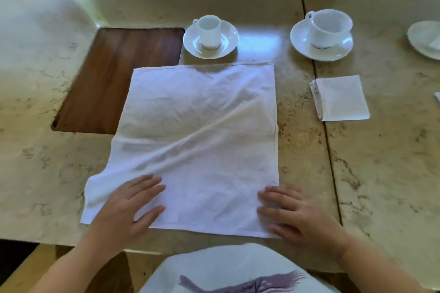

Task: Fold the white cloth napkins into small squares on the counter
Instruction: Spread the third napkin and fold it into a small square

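A large white napkin lies spread open on the marble tabletop, its near edge close to the person. It is not flat: a long ridge runs diagonally from the lower left toward the upper right, and its left side laps over a dark wooden inset panel. Both hands lie on the near part of the cloth. The left hand rests palm down near the left corner, fingers straight and slightly spread. The right hand rests at the right corner, fingers extended and flat, covering that corner so its edge cannot be seen.

To the right, well apart from the open one, sits 1 folded napkin, already a small square. Behind the cloth stand 2 white cups on saucers: a small cup just beyond the far edge and a larger cup further right. At the right border a plate is cut off, and something white on it is too cropped to identify.
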